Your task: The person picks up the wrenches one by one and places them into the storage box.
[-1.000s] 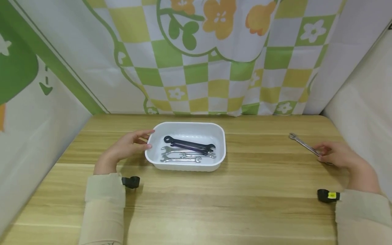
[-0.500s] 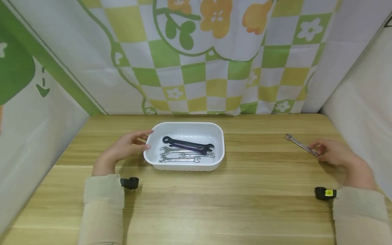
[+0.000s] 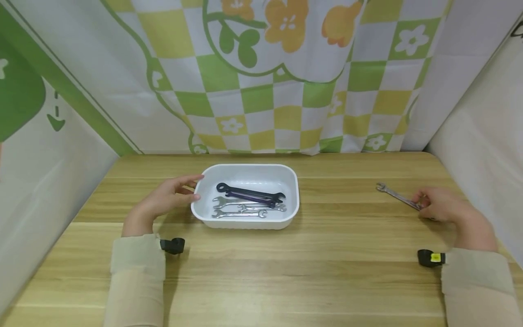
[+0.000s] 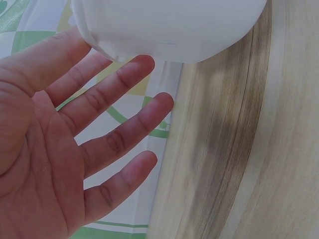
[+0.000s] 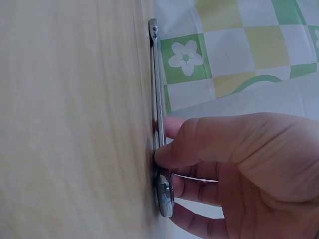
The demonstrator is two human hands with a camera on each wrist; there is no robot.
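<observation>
A white plastic tray with several wrenches in it stands left of the table's middle. My left hand touches its left end, thumb and index fingertip at the rim; in the left wrist view the other fingers spread loosely below it. Far to the right, my right hand pinches one end of a silver wrench between thumb and fingers. Seen from the right wrist, this wrench lies along the wooden tabletop, its near head beside the curled fingers.
Inside the tray, a black wrench and a dark purple wrench lie over silver wrenches. A checked, flowered curtain hangs behind the wooden table. White cloth walls flank it.
My right hand has shifted slightly left with the silver wrench, which now lies a little flatter across the head view. My left hand stays at the tray; the head view has shifted slightly.
</observation>
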